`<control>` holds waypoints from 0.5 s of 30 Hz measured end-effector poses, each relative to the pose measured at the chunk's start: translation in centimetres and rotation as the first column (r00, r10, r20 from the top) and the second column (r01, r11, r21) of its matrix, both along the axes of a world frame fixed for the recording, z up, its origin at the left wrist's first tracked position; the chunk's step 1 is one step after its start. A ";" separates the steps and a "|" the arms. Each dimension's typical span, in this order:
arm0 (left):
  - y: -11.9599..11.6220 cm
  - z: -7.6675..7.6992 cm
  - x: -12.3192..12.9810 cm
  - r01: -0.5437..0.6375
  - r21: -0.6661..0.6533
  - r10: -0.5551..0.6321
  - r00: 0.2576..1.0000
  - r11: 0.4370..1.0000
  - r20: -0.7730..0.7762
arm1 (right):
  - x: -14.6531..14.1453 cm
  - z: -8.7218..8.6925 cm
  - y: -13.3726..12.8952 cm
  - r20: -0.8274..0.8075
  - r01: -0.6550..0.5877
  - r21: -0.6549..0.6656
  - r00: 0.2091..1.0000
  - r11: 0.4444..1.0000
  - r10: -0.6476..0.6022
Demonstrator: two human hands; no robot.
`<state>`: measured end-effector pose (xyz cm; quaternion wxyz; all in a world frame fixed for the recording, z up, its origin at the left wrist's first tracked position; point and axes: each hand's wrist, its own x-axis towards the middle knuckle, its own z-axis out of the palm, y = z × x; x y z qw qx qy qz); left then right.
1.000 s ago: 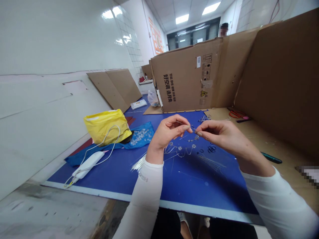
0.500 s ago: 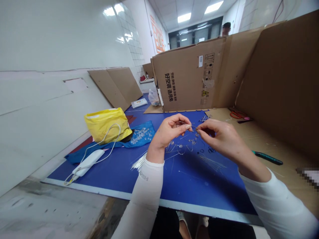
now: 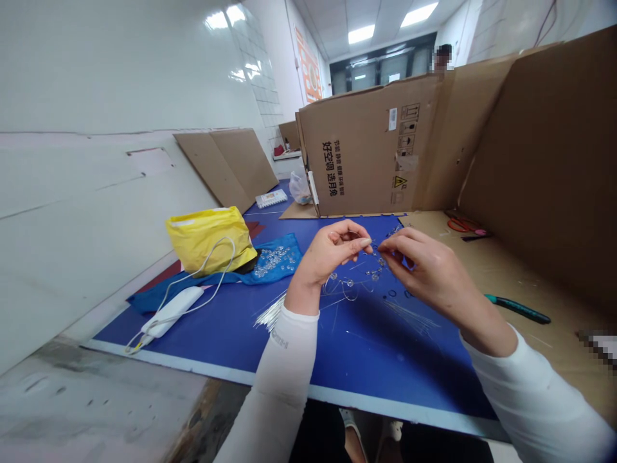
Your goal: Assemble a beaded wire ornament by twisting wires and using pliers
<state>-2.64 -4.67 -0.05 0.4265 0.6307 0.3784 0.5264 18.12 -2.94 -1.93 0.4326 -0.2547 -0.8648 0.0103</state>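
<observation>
Blue work board (image 3: 366,360) fills the centre, with a cardboard box panel (image 3: 366,154) standing at its far end; a second person (image 3: 442,58) is mostly hidden behind the panel. On the board: yellow bag (image 3: 209,241), blue cloth (image 3: 277,267) under clear beads (image 3: 272,262), white power bank (image 3: 168,313). To the right, on a cardboard sheet (image 3: 525,283): green-handled pliers (image 3: 518,308), red-handled scissors (image 3: 463,225). Left hand (image 3: 332,254) and right hand (image 3: 424,270) each pinch a beaded wire strand (image 3: 351,283) above the board. Fingers hide the pinched ends; the fine wire is hard to trace.
</observation>
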 end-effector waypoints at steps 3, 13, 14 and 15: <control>0.1 0.0 0.0 0.012 -0.012 -0.012 1.000 1.000 0.008 | -0.1 -0.2 0.2 0.018 0.012 0.043 1.000 0.999 -0.013; 0.3 -0.2 0.0 0.058 -0.018 -0.058 0.998 0.998 0.039 | -0.3 -0.6 0.5 0.018 0.033 -0.043 0.999 0.999 -0.033; 0.3 -0.2 0.0 0.063 -0.019 -0.062 0.997 0.998 0.044 | -0.3 -0.6 0.5 0.014 0.033 -0.055 0.999 0.998 -0.032; 0.3 -0.2 0.0 0.065 -0.019 -0.064 0.997 0.998 0.047 | -0.3 -0.6 0.6 0.010 0.030 -0.064 1.000 0.997 -0.029</control>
